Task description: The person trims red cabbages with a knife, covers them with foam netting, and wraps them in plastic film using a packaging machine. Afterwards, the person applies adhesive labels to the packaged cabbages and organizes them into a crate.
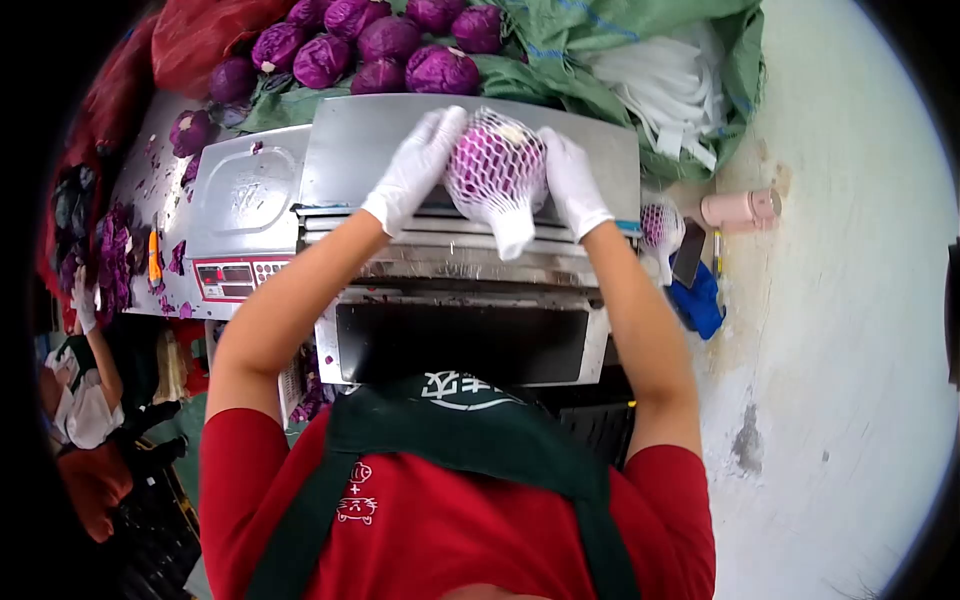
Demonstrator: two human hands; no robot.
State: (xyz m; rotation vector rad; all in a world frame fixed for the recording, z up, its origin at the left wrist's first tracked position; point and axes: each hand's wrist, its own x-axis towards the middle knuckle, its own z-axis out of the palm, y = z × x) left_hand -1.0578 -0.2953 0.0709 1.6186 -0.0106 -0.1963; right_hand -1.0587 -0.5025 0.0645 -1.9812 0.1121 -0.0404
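A red cabbage (490, 165) in a white foam net sleeve (512, 228) is held between my two hands, the sleeve's gathered tail hanging toward me. My left hand (415, 165), in a white glove, presses on its left side. On the other side my right hand (574, 180), gloved too, has its fingers against the net. Below them lies the metal top (350, 150) of a machine with a dark front panel (460, 342).
Several bare cabbages (390, 40) are heaped at the back on green sacking. White foam sleeves (670, 85) lie at the back right. A scale (250, 190) and orange knife (155, 258) are left. Right are another netted cabbage (660, 228), a phone (689, 252) and pink bottle (740, 210).
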